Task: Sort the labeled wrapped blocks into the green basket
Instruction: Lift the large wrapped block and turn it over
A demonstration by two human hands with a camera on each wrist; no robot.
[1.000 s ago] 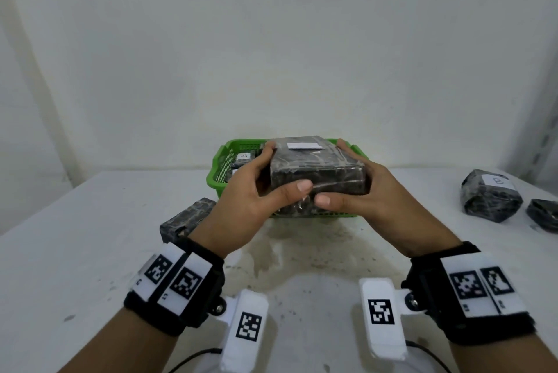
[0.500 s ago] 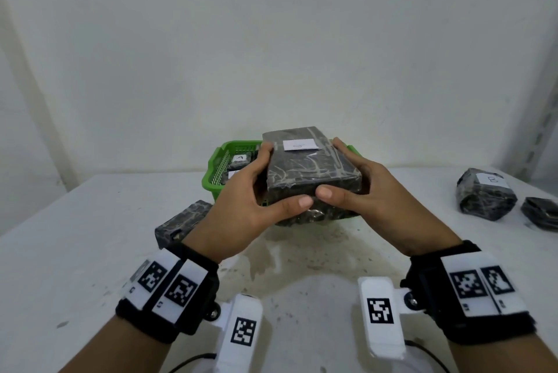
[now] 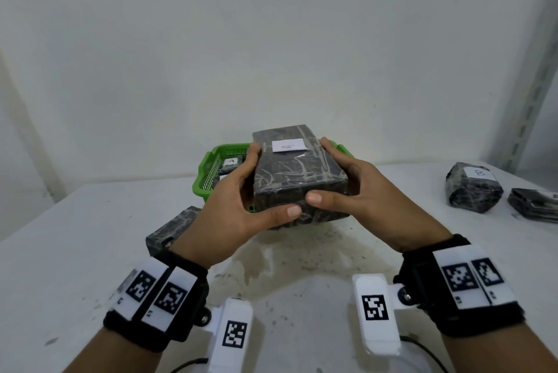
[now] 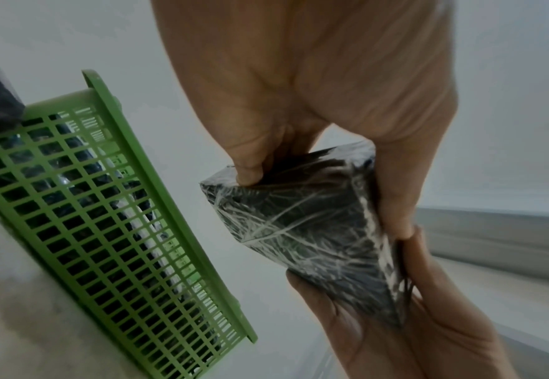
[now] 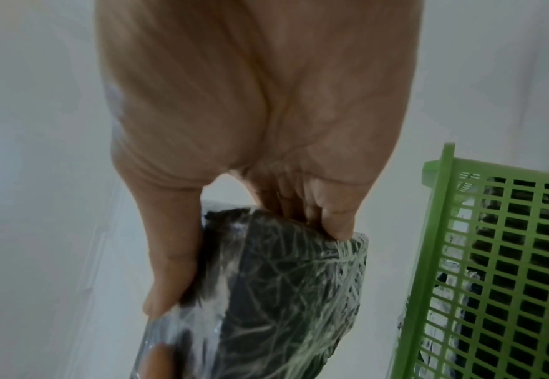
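You hold the wrapped block (image 3: 294, 173) between your left hand (image 3: 238, 206) and right hand (image 3: 362, 191), fingers curled round its sides, raised just near of the green basket (image 3: 208, 170). Next, I judge: carry it farther over the rim and lower it among the blocks inside.

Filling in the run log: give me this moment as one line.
left hand grips dark plastic-wrapped block | right hand grips same block | block above green plastic mesh basket | not yet released
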